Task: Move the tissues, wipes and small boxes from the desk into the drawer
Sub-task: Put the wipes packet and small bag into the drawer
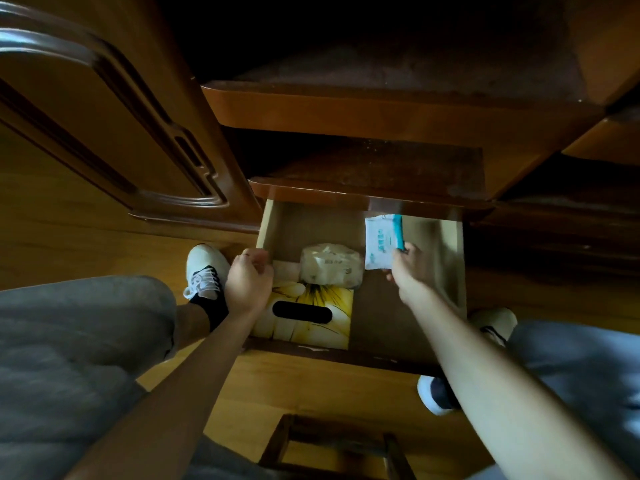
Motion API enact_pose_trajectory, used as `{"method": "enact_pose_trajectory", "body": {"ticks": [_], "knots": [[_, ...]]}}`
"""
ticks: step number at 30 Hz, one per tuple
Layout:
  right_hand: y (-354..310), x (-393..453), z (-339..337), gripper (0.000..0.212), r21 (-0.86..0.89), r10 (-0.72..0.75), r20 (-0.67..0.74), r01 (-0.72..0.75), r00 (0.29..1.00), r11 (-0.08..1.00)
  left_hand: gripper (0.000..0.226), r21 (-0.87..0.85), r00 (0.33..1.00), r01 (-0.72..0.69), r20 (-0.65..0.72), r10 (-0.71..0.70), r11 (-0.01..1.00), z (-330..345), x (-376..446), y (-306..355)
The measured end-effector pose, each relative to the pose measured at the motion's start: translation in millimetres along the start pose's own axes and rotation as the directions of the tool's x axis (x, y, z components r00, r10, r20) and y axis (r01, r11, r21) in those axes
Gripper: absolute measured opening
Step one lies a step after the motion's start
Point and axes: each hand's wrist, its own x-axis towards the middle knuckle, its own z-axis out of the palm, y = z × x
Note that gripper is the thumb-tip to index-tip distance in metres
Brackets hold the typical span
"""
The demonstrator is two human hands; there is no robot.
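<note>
The drawer (453, 258) is pulled out below the desk. Inside it lies a yellow flowered tissue box (332, 299) at the front left, with a soft pack of tissues (329, 265) resting just behind it. My right hand (410, 268) holds a white and teal wipes pack (381, 242) upright over the drawer's back right part. My left hand (247, 275) hangs over the drawer's left edge beside the tissue box, fingers curled; whether it grips anything is hidden.
The desk's lower shelf edge (363, 192) overhangs the back of the drawer. A carved cabinet door (104, 116) stands to the left. My knees and white shoes (206, 268) flank the drawer; a wooden stool frame (332, 445) sits beneath me.
</note>
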Motion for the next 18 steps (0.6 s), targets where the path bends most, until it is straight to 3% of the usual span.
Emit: {"method": "enact_pose_trajectory", "body": {"ticks": [2, 4, 9, 10, 12, 14, 18], "knots": [[9, 3, -13, 0.034, -0.088, 0.025, -0.062, -0.03, 0.998, 0.996, 0.033, 0.16, 0.997, -0.077, -0.011, 0.08, 0.984, 10, -1, 4], [21, 6, -30, 0.034, -0.067, 0.065, -0.122, -0.074, 0.99, 0.995, 0.053, 0.32, 0.991, -0.119, -0.027, 0.134, 0.94, 20, -2, 6], [29, 9, -55, 0.053, 0.326, 0.195, 0.062, -0.204, 0.979, 0.923, 0.081, 0.391, 0.978, -0.117, 0.207, 0.037, 0.913, 30, 4, -6], [28, 9, -54, 0.048, 0.309, 0.225, 0.057, -0.232, 0.973, 0.923, 0.082, 0.421, 0.977, -0.132, 0.208, 0.047, 0.898, 30, 4, -9], [27, 3, -52, 0.036, 0.047, 0.232, 0.003, -0.231, 0.973, 0.972, 0.085, 0.439, 0.98, -0.132, 0.194, 0.05, 0.889, 29, 1, -7], [21, -11, -53, 0.037, -0.105, 0.153, -0.009, -0.153, 0.988, 0.983, 0.091, 0.43, 0.98, -0.107, 0.196, 0.023, 0.896, 27, -2, 8], [-29, -40, -74, 0.029, -0.081, -0.086, 0.274, 0.112, 0.958, 0.99, 0.091, 0.352, 0.965, -0.179, 0.242, 0.096, 0.919, 15, -7, 77]]}}
